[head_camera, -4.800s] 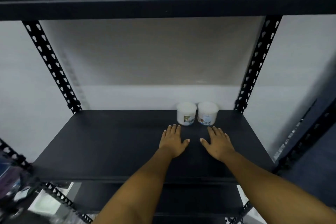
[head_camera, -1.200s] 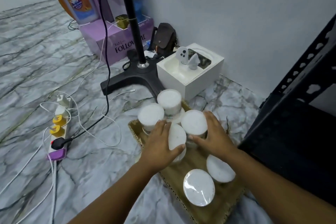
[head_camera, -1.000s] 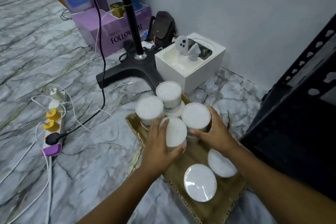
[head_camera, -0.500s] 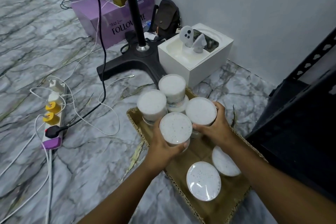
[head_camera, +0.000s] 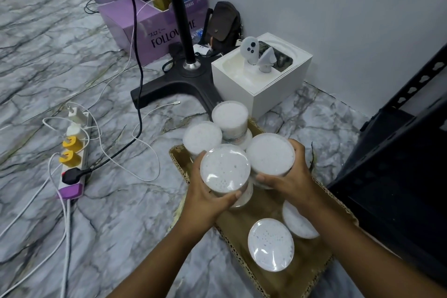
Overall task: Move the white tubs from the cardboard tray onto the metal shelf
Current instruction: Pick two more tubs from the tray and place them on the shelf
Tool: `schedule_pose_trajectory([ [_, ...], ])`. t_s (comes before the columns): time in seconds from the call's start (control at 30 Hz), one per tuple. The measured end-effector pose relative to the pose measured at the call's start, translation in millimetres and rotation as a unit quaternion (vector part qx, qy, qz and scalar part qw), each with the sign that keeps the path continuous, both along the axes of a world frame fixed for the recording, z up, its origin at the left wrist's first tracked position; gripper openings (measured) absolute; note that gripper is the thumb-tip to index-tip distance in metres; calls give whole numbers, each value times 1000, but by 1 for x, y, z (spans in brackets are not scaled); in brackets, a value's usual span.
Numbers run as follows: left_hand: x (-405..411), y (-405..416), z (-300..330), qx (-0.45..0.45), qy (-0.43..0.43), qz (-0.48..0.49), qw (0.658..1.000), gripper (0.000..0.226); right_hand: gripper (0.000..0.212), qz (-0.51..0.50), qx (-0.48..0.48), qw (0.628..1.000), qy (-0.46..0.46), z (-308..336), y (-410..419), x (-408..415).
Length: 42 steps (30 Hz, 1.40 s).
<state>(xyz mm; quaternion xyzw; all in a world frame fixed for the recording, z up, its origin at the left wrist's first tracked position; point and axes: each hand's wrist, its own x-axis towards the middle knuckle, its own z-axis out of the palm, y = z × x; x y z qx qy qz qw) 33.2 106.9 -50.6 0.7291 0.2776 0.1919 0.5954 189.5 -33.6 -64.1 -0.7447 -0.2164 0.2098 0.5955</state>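
From the head view, each hand grasps one white tub above the cardboard tray (head_camera: 312, 273): the left hand (head_camera: 205, 201) wraps the near tub (head_camera: 225, 170) from its side, the right hand (head_camera: 287, 176) clasps the tub beside it (head_camera: 271, 153), probably so two go at once. Two loose tubs (head_camera: 271, 244) sit on the tray nearer the person, and more are stacked at the tray's far end (head_camera: 229, 116), one showing a label too blurred to read. The metal shelf (head_camera: 399, 164) stands just right of the tray, a short carry. Beyond the tray, a purple box (head_camera: 154, 31) reads "FOLLOW ME", partly hidden by a black stand (head_camera: 179, 31).
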Motion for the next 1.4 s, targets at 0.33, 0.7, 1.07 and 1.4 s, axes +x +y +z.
schedule_pose_trajectory([
  [0.33,-1,10,3,28,-6,29,999,100,94,40,56,998,-7,10,10,-1],
  [0.7,-2,18,39,-33,-36,71,996,96,93,51,87,995,-20,53,21,-14],
  [1.07,-29,3,207,-50,-14,71,996,92,96,38,63,997,8,223,2,-50],
  [1.4,-73,-23,402,-79,-28,56,995,102,93,44,61,997,5,421,-26,-87],
])
